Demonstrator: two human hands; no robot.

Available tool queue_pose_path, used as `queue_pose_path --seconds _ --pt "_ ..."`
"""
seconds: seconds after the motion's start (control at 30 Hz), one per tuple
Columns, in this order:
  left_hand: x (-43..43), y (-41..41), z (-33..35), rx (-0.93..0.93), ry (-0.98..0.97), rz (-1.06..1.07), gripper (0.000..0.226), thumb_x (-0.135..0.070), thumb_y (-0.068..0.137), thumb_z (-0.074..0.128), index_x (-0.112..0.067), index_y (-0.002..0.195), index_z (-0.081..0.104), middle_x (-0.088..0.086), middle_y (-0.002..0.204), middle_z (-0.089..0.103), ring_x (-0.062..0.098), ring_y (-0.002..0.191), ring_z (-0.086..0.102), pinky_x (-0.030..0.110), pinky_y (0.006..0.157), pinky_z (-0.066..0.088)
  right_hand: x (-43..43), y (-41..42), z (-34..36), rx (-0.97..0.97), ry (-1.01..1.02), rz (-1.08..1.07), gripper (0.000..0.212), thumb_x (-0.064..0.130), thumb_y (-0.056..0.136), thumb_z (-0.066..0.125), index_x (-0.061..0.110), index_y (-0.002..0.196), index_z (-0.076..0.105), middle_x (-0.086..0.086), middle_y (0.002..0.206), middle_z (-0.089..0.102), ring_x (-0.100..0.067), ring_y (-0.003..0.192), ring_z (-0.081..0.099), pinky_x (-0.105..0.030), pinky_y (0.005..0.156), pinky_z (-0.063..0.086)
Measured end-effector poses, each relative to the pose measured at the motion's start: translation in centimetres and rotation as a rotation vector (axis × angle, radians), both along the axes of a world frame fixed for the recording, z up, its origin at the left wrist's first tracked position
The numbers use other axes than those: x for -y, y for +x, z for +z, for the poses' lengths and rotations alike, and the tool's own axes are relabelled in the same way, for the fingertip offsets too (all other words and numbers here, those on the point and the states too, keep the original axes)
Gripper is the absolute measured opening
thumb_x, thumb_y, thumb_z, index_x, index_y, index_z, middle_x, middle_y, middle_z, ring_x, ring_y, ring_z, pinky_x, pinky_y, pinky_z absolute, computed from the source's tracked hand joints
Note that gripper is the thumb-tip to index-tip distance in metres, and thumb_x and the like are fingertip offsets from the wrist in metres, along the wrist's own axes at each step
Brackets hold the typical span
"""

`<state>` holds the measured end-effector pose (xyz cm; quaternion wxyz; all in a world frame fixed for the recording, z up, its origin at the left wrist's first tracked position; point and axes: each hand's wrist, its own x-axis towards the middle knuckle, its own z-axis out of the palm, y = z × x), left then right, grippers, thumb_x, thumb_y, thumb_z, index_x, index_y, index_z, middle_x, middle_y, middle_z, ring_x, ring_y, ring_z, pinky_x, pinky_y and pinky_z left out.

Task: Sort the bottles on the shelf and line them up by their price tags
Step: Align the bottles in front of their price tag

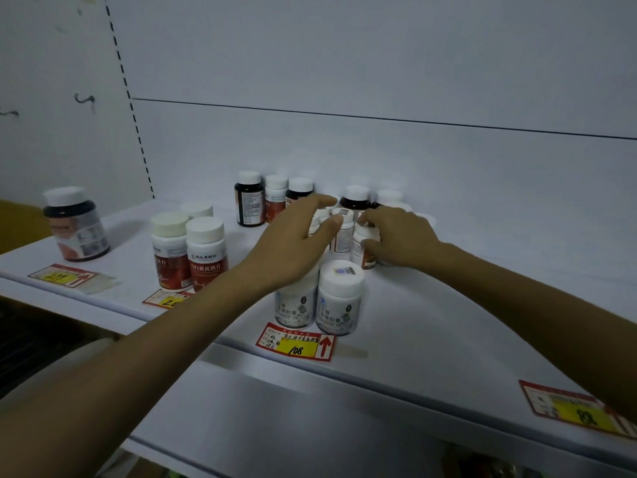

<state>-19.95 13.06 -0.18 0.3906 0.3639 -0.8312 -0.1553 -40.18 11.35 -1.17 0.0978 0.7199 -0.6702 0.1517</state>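
My left hand (296,236) reaches into a cluster of small white bottles (342,232) mid-shelf, with thumb and fingers closed around one of them. To its right, my right hand (400,236) curls its fingers around another small white bottle (362,251). Two white bottles (339,298) stand in front, behind the "108" price tag (296,345). Red-labelled white bottles (206,253) stand behind a partly hidden tag (165,300). A dark bottle (76,225) stands at the far left behind a yellow tag (63,276).
Several dark and red-labelled bottles (249,198) line the white back wall (379,63) behind my hands. Another price tag (579,410) lies on the shelf's front edge (396,377) at the right. A slotted upright (138,125) bounds the left side.
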Motion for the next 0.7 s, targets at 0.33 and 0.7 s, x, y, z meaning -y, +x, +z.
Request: queue_pose_path --seconds 0.33,0.7 --pt "0.4 0.2 0.5 -0.009 -0.036 -0.127 0.039 -0.036 0.094 0.044 -0.023 0.130 0.045 -0.006 0.133 0.051 -0.002 0.107 0.043 0.000 0.074 0.033 1.1 0.8 0.4 -0.040 0.047 -0.096 0.030 0.020 0.086 0.059 0.010 0.114 0.059 -0.012 0.115 0.053 -0.025 0.094 0.057 -0.031 0.071 0.045" --pt "-1.2 -1.6 2.6 -0.146 -0.004 -0.335 0.040 -0.026 0.095 0.047 -0.017 0.133 0.043 -0.001 0.135 0.051 0.010 0.120 0.046 0.024 0.100 0.036 -1.2 1.6 0.8 0.124 0.110 -0.133 0.022 0.025 0.084 0.062 0.009 0.100 0.059 -0.014 0.102 0.061 -0.024 0.082 0.060 -0.036 0.072 0.054"
